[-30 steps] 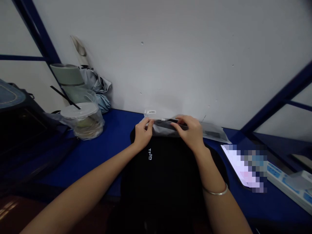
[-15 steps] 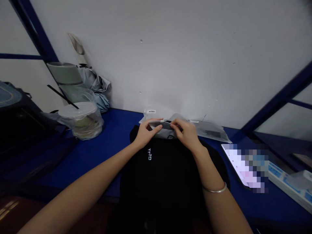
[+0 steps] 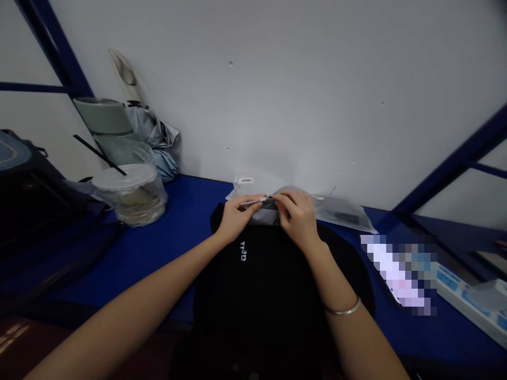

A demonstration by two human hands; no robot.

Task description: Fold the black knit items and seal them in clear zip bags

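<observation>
A translucent plastic zip bag (image 3: 263, 215) stands at the far edge of a black backpack (image 3: 277, 285) with white lettering. Thumb and fingers of my left hand (image 3: 236, 215) pinch the bag's top edge on the left, beside a small white slider. My right hand (image 3: 296, 212) grips the same edge just right of the slider, its fingers curled and covering part of the bag. What the bag holds is hard to make out. Behind it, against the wall, lie another clear bag with a label (image 3: 244, 181) and a flat clear bag with something dark inside (image 3: 343, 212).
On the blue tabletop (image 3: 186, 211), a lidded cup in plastic (image 3: 137, 192) with a black straw, a green tumbler (image 3: 105, 117) and a folded umbrella (image 3: 152, 129) stand left. A dark bag (image 3: 31, 195) is far left. Right are a lit phone (image 3: 396, 274) and power strip (image 3: 467, 301).
My right hand has shifted slightly left, closer to my left hand, along the bag's edge. The bag's opening looks narrower and the dark mark on its front is now covered.
</observation>
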